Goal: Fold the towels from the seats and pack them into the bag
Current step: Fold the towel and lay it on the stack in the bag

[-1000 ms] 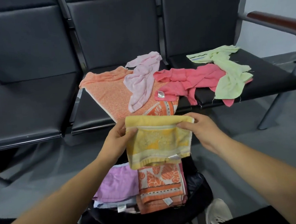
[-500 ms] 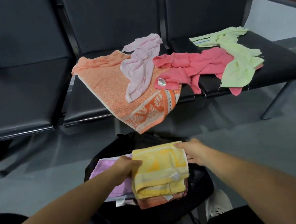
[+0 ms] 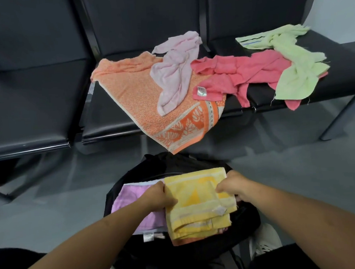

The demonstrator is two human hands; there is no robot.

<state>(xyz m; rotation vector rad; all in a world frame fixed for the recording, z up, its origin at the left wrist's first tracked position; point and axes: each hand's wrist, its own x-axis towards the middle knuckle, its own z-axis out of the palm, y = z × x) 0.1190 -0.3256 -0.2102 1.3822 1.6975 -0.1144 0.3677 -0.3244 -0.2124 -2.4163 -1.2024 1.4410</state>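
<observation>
Seating folded yellow towel (image 3: 198, 205) in bag (image 3: 153, 167).
Left hand (image 3: 158, 195) and right hand (image 3: 231, 186) pinch its opposite edges; soft, light cloth: grip all layers together.

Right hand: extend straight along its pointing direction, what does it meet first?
The yellow towel, which the right hand grips at its right edge in the bag; past that, probably the left hand, depth unclear.

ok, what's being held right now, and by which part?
The folded yellow towel, low over the open bag: the left hand grips its left edge, the right hand its right edge.
</observation>
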